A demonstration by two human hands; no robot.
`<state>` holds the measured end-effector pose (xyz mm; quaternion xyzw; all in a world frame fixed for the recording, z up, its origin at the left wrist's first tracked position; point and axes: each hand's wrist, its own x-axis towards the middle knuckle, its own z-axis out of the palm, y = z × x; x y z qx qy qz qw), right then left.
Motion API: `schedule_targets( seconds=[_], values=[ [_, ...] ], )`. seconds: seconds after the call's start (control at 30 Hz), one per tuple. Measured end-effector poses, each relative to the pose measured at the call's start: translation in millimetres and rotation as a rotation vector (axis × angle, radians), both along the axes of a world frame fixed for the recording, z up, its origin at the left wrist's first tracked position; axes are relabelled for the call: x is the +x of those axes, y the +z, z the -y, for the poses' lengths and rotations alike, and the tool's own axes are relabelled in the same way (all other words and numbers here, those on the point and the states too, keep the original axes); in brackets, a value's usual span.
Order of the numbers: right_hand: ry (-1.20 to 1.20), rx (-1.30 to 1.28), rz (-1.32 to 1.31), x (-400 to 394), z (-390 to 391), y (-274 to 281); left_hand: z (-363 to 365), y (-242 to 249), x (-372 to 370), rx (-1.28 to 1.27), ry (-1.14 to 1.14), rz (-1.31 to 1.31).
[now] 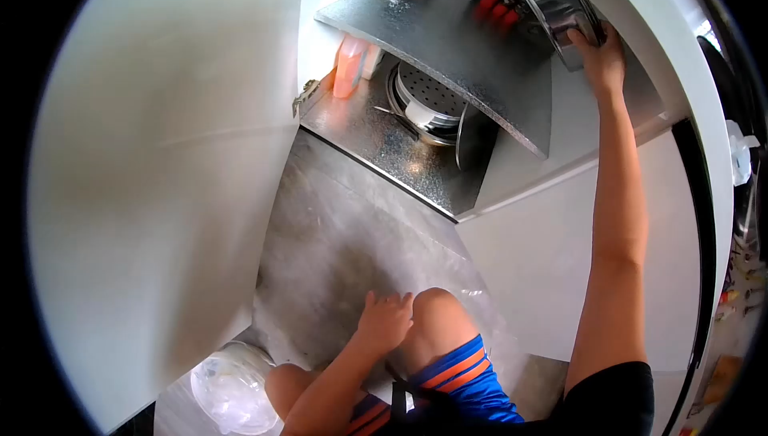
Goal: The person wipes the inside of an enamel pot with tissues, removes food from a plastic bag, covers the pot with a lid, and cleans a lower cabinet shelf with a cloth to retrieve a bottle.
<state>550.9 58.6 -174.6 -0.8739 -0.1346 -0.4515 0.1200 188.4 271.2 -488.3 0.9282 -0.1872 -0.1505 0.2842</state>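
Note:
My right hand [600, 56] reaches up into the corner cabinet and grips the edge of a shiny stainless steel pot [548, 4], its thumb on the near side. The pot is tilted above the right end of the grey speckled shelf [448, 36]. Beside my bent knee is my left hand [386, 320], holding nothing, its fingers loosely bent and apart. Below the shelf, a steamer pan with a perforated metal insert [432, 88] sits on the cabinet floor [344, 124].
A white cabinet door [160, 156] stands open on the left. An orange container [349, 66] is under the shelf, and red-topped items [498, 10] are on it. A clear plastic bag-lined bin [232, 388] stands at lower left. The white cabinet frame [664, 44] borders my right arm.

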Motion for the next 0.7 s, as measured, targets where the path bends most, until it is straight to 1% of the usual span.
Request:
schedule_targets(
  seconds=[0.03,0.13,0.17,0.23,0.3,0.33,0.4,0.43,0.5,0.53,0.6,0.63,0.7],
  values=[
    [-0.016,-0.058,0.063,-1,-4,2,-1,4,2,0.028,-0.020,-0.040],
    [0.004,-0.057,-0.019,17,1,-18,4,10,1,-0.061,0.048,0.026],
    [0.013,-0.046,-0.058,18,-3,-31,4,9,-1,-0.049,0.037,0.017],
    [-0.059,-0.078,-0.095,31,-3,-66,7,5,-2,-0.036,0.016,0.002],
    [-0.117,-0.078,-0.146,35,-7,-99,7,5,-3,0.024,0.000,-0.017],
    [-0.123,-0.118,-0.177,36,-6,-111,6,7,-3,0.048,-0.007,-0.030],
    [-0.132,-0.205,-0.129,50,8,-135,13,5,-5,0.043,0.046,0.111],
    [-0.144,-0.237,-0.123,52,10,-141,17,5,-9,0.039,0.074,0.177],
    [-0.211,-0.149,-0.204,56,11,-147,24,9,-12,-0.023,0.093,0.173],
    [-0.192,-0.187,-0.155,63,18,-151,26,9,-12,-0.040,0.101,0.183],
    [-0.242,-0.212,-0.052,40,0,-151,27,6,-12,0.009,0.044,0.110],
    [-0.150,-0.185,-0.014,18,-15,-149,24,7,-10,0.043,0.015,0.081],
    [0.031,-0.139,0.057,-19,-36,-139,22,8,-7,0.122,0.030,0.047]
  ],
)
